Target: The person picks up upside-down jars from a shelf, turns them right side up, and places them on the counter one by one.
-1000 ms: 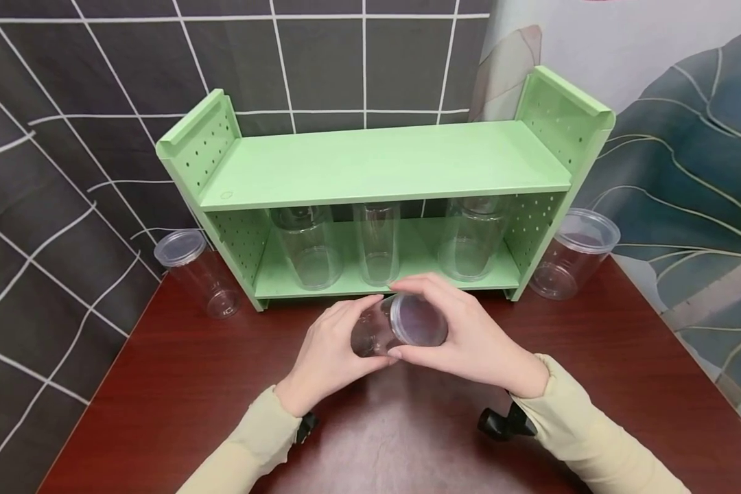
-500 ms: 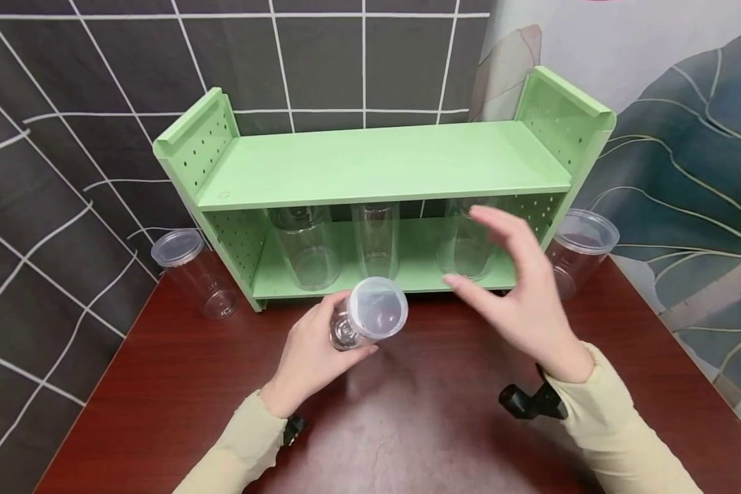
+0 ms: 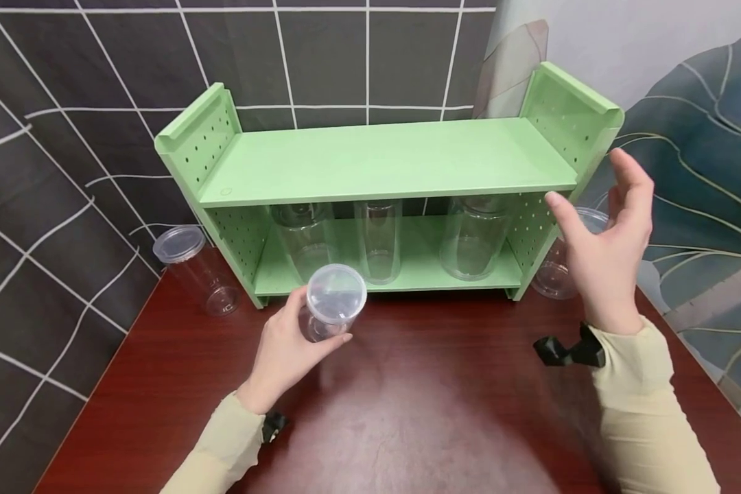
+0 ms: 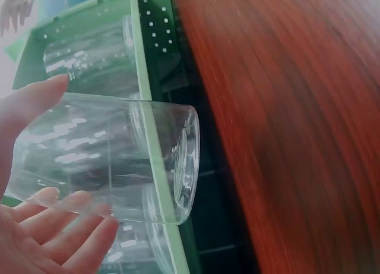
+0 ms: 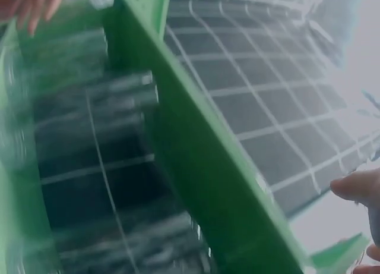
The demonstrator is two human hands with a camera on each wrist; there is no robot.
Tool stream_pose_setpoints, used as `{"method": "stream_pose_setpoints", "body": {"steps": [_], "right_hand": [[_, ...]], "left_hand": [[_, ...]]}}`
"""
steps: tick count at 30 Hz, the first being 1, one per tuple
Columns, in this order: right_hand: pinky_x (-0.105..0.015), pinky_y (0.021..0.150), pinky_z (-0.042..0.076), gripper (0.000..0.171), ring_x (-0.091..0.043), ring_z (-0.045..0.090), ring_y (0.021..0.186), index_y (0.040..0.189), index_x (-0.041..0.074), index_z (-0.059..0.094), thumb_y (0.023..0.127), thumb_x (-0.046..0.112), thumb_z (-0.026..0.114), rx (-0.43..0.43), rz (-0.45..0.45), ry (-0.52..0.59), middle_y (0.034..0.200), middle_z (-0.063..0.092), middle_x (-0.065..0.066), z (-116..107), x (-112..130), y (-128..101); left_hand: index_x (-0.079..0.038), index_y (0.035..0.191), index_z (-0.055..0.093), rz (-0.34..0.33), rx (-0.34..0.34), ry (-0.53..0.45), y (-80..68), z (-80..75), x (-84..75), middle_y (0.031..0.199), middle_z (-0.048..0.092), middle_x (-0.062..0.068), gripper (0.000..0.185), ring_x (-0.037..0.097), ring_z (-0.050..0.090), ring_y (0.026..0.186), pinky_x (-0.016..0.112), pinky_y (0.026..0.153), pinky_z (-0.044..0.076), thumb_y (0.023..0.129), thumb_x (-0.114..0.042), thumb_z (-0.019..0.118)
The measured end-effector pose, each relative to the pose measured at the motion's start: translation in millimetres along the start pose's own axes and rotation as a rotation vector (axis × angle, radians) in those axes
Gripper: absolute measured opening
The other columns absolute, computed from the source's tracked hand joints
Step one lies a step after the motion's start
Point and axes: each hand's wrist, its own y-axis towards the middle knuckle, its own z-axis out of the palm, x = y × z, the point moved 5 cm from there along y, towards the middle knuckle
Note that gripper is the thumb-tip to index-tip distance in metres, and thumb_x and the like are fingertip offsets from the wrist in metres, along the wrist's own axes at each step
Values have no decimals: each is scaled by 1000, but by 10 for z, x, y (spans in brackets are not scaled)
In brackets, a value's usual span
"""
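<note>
My left hand (image 3: 287,350) grips a clear plastic jar (image 4: 113,155) with a translucent lid (image 3: 336,293), holding it above the table in front of the shelf. In the left wrist view, thumb and fingers lie on opposite sides of the jar. To the right, my right hand (image 3: 614,240) is raised with thumb and fingers spread and nothing between them. Behind it, partly covered, stands another lidded jar (image 3: 554,274) beside the shelf. The right wrist view is blurred and shows only part of that hand (image 5: 365,194).
A green two-level shelf (image 3: 383,161) stands at the back. Three clear jars, including the middle jar (image 3: 379,254), stand on its lower level. One more lidded jar (image 3: 204,274) is left of the shelf. Dark tiled wall (image 3: 327,62) rises behind the red-brown table (image 3: 420,412).
My right hand has let go of the held jar and moved right and up, toward the shelf's right side. With the jar, my left hand has shifted left and turned its lid upward.
</note>
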Motion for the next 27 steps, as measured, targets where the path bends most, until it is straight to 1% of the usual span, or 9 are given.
{"method": "stream_pose_setpoints", "body": {"steps": [3,7,11,14,17,19,21,25,27], "right_hand": [[-19,115,25,66,-12,39,138,149,6,45,90,9,73,29,52,-34,149,47,-4,11,-130,113],[-24,115,31,58,-16,49,131,147,9,50,93,10,71,55,72,-31,141,53,-9,63,-324,240],[-27,108,43,50,-20,58,120,141,10,55,94,10,72,25,69,-18,133,58,-9,96,-531,351],[-26,99,49,44,-19,61,111,136,10,60,94,10,72,-22,77,-2,127,60,-7,98,-623,414],[-25,92,52,36,-17,63,104,130,11,64,94,11,71,-70,91,-6,121,63,-6,82,-648,455],[-25,90,53,33,-16,64,102,127,11,66,94,12,71,-95,98,-19,118,64,-4,70,-646,466],[-24,89,53,31,-15,64,100,125,11,67,94,12,70,-114,104,-30,115,65,-3,59,-638,464],[-24,87,53,29,-15,64,98,123,10,68,94,11,70,-133,101,-26,113,65,-3,60,-598,446],[-24,86,53,28,-15,64,97,123,10,69,94,11,70,-137,95,-24,113,65,-4,71,-556,429]], "left_hand": [[-14,135,55,-22,-18,5,5,-94,69,116,70,4,87,23,68,105,46,84,57,64,-39,98],[-13,135,54,-50,-56,1,1,-238,155,116,70,5,87,23,68,103,45,82,57,64,-35,99],[-12,135,56,-77,-118,2,-16,-399,238,117,70,7,85,25,68,104,46,86,55,64,-30,99],[-12,132,61,-97,-176,10,-31,-538,300,117,70,5,81,25,67,104,42,87,54,63,-28,99],[-11,129,65,-109,-242,29,-51,-682,362,115,69,2,77,21,65,103,29,87,54,62,-26,100],[-10,128,67,-111,-284,34,-65,-771,399,112,67,2,76,18,63,103,19,87,52,61,-22,101],[-10,130,67,-123,-326,36,-81,-854,439,111,66,1,78,14,61,101,13,86,50,61,-19,101],[-12,134,65,-173,-387,23,-119,-1001,512,111,65,-1,79,7,59,97,11,86,49,63,-15,100],[-10,131,64,-211,-420,24,-155,-1066,543,110,66,-3,78,3,59,96,12,86,50,63,-14,100]]}}
